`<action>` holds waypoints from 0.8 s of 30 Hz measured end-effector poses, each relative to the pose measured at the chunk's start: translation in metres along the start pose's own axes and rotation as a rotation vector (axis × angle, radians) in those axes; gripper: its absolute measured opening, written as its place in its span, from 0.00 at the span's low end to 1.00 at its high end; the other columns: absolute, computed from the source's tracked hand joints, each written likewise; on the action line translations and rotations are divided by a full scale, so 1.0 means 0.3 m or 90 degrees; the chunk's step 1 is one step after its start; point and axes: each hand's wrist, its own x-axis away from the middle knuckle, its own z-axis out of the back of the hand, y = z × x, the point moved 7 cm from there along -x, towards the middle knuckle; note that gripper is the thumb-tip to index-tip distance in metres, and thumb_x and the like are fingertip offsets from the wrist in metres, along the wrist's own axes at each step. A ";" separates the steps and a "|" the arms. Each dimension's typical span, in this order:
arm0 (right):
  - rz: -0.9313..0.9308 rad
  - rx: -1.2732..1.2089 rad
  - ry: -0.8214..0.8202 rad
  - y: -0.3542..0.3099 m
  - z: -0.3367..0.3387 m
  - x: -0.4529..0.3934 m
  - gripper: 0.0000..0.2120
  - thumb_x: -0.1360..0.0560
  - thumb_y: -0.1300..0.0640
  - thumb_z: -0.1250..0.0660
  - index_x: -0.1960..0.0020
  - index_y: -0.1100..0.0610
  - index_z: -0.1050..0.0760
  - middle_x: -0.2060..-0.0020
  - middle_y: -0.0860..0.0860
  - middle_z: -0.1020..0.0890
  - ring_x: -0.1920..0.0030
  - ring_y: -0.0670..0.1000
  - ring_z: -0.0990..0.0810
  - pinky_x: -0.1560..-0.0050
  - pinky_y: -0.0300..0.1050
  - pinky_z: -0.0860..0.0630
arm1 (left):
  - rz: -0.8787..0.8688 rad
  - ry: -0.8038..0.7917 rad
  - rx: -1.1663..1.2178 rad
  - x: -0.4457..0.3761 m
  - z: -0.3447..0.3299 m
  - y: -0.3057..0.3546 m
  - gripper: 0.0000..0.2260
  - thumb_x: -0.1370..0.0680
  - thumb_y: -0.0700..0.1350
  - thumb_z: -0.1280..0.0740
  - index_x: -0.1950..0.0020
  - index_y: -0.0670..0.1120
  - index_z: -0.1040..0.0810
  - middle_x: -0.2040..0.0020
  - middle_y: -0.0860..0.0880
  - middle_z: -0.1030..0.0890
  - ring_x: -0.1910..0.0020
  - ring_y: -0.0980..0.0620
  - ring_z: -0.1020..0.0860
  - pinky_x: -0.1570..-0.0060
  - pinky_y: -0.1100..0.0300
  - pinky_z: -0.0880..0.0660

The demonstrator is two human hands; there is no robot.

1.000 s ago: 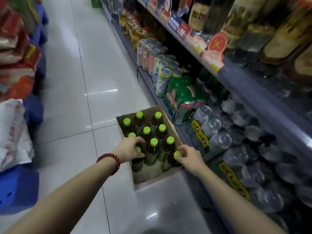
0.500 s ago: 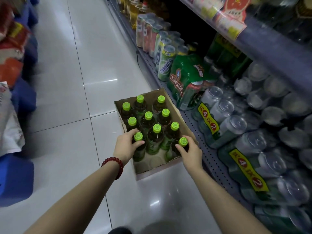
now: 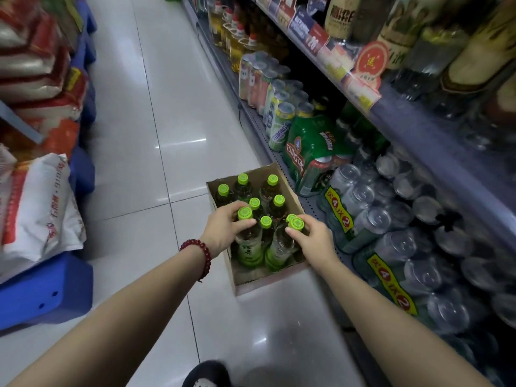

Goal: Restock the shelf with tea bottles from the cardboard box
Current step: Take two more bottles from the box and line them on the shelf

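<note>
Each grip pinches a green-capped tea bottle [image 3: 249, 241] beside Tsingtao packs [image 3: 310, 152].

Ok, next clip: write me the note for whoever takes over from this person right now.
Left hand: grips the neck of a tea bottle, raised a little above the others.
Right hand: grips the neck of a second bottle, also raised.
Cardboard box: on the floor against the bottom shelf, open; other green-capped bottles stand in it toward the far end, the near end is bare.
Done: two bottles gripped and partly lifted. No tea bottle of this kind shows on the shelf in view.
Left: lift both clear, set them on the shelf, then go on with the rest.
</note>
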 end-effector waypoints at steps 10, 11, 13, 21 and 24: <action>0.019 -0.103 -0.047 -0.562 0.340 0.110 0.05 0.27 0.59 0.28 0.55 0.52 0.24 0.60 0.51 0.17 0.56 0.54 0.18 0.53 0.48 0.21 | 0.010 -0.021 0.032 0.141 0.204 0.576 0.10 0.28 0.41 0.27 0.49 0.49 0.21 0.49 0.43 0.18 0.45 0.42 0.20 0.42 0.45 0.23; 0.019 -0.119 -0.047 -0.632 0.386 0.126 0.05 0.27 0.60 0.29 0.54 0.54 0.24 0.60 0.51 0.18 0.57 0.52 0.19 0.55 0.45 0.21 | 0.009 -0.026 0.032 0.160 0.227 0.657 0.10 0.28 0.41 0.28 0.49 0.49 0.21 0.50 0.44 0.18 0.46 0.42 0.20 0.42 0.45 0.23; 0.026 -0.135 -0.038 -0.774 0.486 0.159 0.05 0.26 0.62 0.30 0.51 0.58 0.24 0.59 0.52 0.19 0.57 0.50 0.21 0.55 0.43 0.23 | 0.001 -0.028 0.028 0.204 0.270 0.832 0.11 0.28 0.42 0.28 0.46 0.46 0.21 0.51 0.45 0.18 0.48 0.45 0.19 0.44 0.48 0.22; 0.081 -0.105 -0.017 -1.345 0.889 0.290 0.14 0.26 0.54 0.30 0.43 0.60 0.22 0.49 0.53 0.16 0.46 0.52 0.19 0.41 0.50 0.24 | -0.073 -0.064 0.045 0.416 0.432 1.532 0.10 0.27 0.41 0.29 0.46 0.42 0.21 0.56 0.52 0.18 0.56 0.57 0.20 0.54 0.67 0.21; 0.101 -0.094 -0.005 -1.533 1.026 0.347 0.14 0.25 0.53 0.31 0.43 0.59 0.22 0.47 0.54 0.16 0.43 0.53 0.20 0.39 0.51 0.24 | -0.099 -0.060 0.054 0.494 0.496 1.751 0.08 0.27 0.42 0.28 0.48 0.46 0.20 0.57 0.53 0.18 0.56 0.57 0.19 0.53 0.65 0.21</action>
